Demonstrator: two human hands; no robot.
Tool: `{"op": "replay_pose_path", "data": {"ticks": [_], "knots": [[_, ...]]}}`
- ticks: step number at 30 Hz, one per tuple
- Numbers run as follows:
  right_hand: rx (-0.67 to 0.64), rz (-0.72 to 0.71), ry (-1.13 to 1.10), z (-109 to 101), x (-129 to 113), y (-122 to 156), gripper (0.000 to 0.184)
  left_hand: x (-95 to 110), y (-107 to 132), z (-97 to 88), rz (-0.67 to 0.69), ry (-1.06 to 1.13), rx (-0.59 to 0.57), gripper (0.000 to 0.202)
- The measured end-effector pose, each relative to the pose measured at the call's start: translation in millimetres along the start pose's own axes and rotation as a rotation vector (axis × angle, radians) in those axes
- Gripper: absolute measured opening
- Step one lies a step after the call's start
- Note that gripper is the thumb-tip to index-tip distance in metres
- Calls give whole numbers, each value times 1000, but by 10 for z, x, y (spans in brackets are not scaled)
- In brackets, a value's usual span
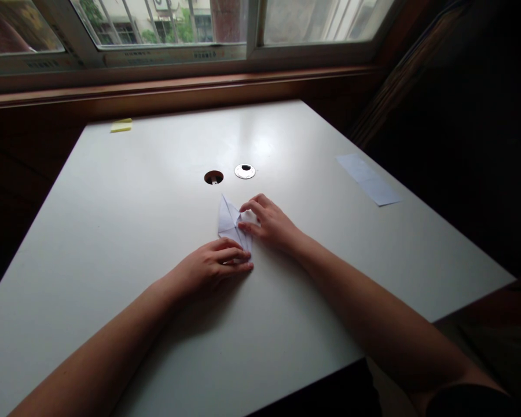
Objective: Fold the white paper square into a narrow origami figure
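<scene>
A small folded sheet of white paper [228, 220] lies on the white table between my hands, its pointed end toward the window and creases across its surface. My left hand [219, 259] rests over the paper's near end, fingers bent and closed on that corner. At the paper's right side, my right hand [264, 219] pinches a raised flap between thumb and fingers. Parts of the near end and right edge are hidden under my fingers.
Beyond the paper, the white table [113, 220] has a round cable hole [213, 178], with a metal ring cover [245, 171] beside it. A flat white paper strip [369, 180] lies near the right edge. Yellow sticky notes [121, 125] sit at the far left, below the window [165, 23].
</scene>
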State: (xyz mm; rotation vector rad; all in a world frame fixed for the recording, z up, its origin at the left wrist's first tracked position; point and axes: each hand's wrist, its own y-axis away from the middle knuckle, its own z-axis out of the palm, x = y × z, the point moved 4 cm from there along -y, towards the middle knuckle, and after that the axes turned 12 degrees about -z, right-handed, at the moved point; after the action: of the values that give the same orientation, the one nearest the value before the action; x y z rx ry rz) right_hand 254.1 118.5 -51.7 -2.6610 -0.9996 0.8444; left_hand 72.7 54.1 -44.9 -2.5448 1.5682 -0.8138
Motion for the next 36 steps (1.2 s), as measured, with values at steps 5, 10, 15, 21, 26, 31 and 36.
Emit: {"op": "replay_pose_path", "data": {"ticks": [5, 10, 15, 21, 26, 31, 36], "knots": [[5, -137, -42, -19, 39, -3, 16, 3, -6, -44, -19, 79, -52, 37], [-98, -172, -113, -76, 96, 1, 6, 4, 7, -40, -40, 107, -59, 37], [-165, -119, -177, -74, 166, 6, 8, -25, 12, 9, -66, -36, -15, 42], [-108, -119, -164, -31, 218, 0, 10, -14, -12, 16, -58, -103, 7, 42], [-75, -76, -155, -40, 242, -1, 13, 8, -17, -2, -64, -98, 12, 42], [-61, -75, -107, -38, 232, -10, 14, 1, -9, 34, -70, -143, -6, 43], [-56, -78, -106, -48, 211, -12, 13, -4, -16, 82, -125, -251, -61, 48]]}}
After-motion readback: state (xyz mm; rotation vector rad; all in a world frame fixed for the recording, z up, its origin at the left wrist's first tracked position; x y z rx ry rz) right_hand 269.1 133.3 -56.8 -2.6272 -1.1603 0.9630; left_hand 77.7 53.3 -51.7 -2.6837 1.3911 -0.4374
